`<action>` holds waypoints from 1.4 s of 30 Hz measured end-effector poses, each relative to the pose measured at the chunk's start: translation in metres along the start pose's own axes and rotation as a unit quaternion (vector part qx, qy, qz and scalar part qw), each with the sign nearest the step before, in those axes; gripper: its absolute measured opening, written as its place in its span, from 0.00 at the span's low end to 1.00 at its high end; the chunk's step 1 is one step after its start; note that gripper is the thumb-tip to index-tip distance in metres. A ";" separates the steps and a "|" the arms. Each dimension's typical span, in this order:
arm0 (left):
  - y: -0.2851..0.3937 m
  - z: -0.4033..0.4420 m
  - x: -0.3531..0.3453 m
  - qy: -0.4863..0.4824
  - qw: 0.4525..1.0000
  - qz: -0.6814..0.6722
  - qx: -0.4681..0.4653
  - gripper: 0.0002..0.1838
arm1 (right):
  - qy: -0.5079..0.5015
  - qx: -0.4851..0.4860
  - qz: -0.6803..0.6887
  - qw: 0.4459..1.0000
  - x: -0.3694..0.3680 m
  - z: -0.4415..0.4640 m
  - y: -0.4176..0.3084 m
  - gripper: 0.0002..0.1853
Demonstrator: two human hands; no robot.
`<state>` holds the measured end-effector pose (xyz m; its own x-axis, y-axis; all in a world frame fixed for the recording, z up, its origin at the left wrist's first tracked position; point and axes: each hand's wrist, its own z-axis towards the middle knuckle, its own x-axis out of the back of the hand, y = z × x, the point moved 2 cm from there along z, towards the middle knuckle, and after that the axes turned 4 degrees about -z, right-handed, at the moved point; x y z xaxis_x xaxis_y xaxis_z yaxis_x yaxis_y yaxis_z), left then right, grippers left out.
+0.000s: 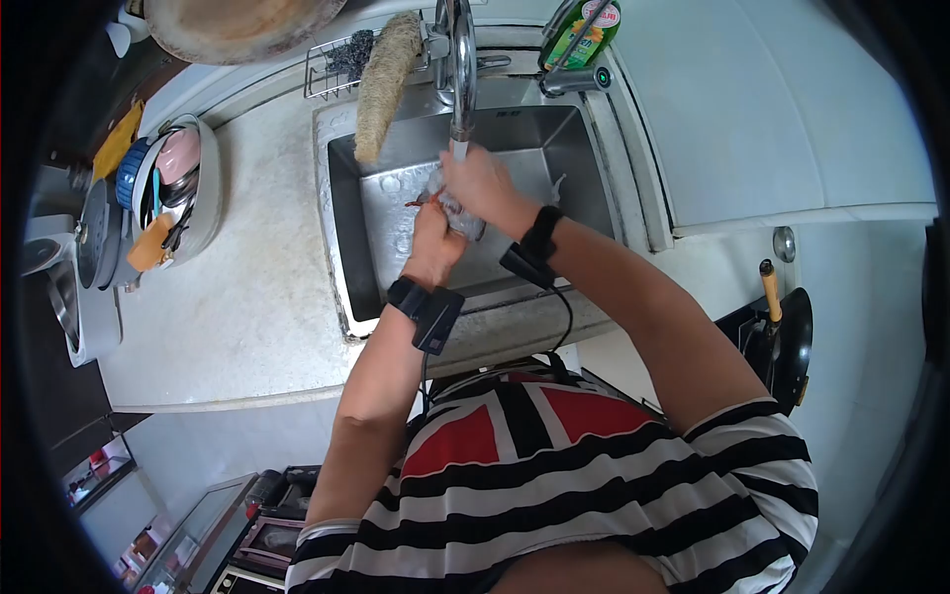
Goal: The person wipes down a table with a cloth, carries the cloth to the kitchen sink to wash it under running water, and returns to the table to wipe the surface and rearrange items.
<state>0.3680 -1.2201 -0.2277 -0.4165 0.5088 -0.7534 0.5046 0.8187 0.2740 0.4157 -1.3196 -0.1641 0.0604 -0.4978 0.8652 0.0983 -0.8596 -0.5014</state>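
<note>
1. Grasping pale translucent bundle (465,225) at right edge of left grip (433,246).
2. Curled close above it with right grip (479,184); cannot tell whether grasping.
3. Located inside steel sink (515,247), near faucet (463,74).

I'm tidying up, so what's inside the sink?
The left hand and right hand are at a pale, glossy thing in the sink; a small pale scrap shows near the right wall. Whatever lies directly beneath the hands is covered.
</note>
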 end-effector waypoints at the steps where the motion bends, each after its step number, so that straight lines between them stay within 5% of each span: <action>1: 0.005 0.000 0.003 0.003 1.000 0.011 0.004 0.18 | 0.039 -0.046 0.037 0.997 -0.002 0.007 0.006 0.12; 5: 0.005 -0.011 0.000 0.037 0.999 -0.006 -0.006 0.33 | 0.098 -0.061 0.076 0.990 0.014 0.020 0.039 0.13; 7: 0.014 -0.024 -0.015 0.057 0.996 -0.018 0.060 0.35 | 0.126 0.124 0.127 0.976 0.027 0.014 0.024 0.15; 8: 0.017 -0.029 -0.018 0.078 0.988 -0.028 0.128 0.38 | 0.126 0.126 0.125 0.976 0.035 0.010 0.020 0.15; 10: 0.019 -0.019 -0.009 -0.011 0.992 -0.041 0.119 0.42 | -0.152 0.170 0.208 0.951 0.044 -0.003 0.004 0.16; 11: 0.020 -0.011 -0.005 -0.098 0.988 -0.052 0.110 0.46 | -0.153 0.172 0.205 0.951 0.045 -0.007 0.004 0.16; 13: 0.021 0.005 -0.001 -0.071 0.990 -0.044 0.118 0.45 | -0.293 0.180 0.259 0.902 0.043 -0.015 0.004 0.15; 15: 0.017 0.005 -0.005 -0.044 0.990 -0.037 0.126 0.44 | -0.302 0.167 0.329 0.879 0.034 -0.012 0.018 0.12; 18: 0.011 -0.004 -0.021 -0.061 0.984 0.121 0.113 0.38 | -0.148 0.054 0.351 0.923 0.031 0.003 0.037 0.11; 20: 0.009 -0.007 -0.022 -0.090 0.978 0.123 0.144 0.37 | -0.083 -0.029 0.315 0.945 0.012 0.011 0.055 0.30; 24: 0.006 -0.025 -0.038 -0.151 0.960 0.136 0.190 0.33 | -0.074 -0.032 0.278 0.957 -0.037 0.025 0.094 0.39; 26: 0.008 -0.033 -0.043 -0.197 0.952 0.109 0.206 0.32 | -0.311 -0.238 0.447 0.804 0.013 -0.003 0.050 0.42; 29: 0.009 -0.028 -0.035 -0.206 0.948 0.069 0.233 0.28 | -0.400 -0.216 0.389 0.801 0.033 -0.004 0.039 0.38; 34: 0.009 -0.020 -0.040 -0.190 0.934 0.054 0.298 0.18 | -0.221 -0.108 0.373 0.894 0.010 0.013 0.045 0.31; 36: 0.010 -0.027 -0.050 -0.163 0.922 0.278 0.216 0.13 | -0.144 -0.101 0.351 0.919 0.005 0.015 0.044 0.28; 42: 0.010 -0.038 -0.070 -0.073 0.948 0.288 0.113 0.11 | -0.085 -0.069 0.145 0.983 0.027 0.023 0.022 0.22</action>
<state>0.3735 -1.2372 -0.1500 0.0788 0.7987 -0.5965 0.7719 0.3298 0.5435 0.4428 -1.3495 -0.1521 0.2322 -0.7079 0.6670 -0.0830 -0.6977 -0.7116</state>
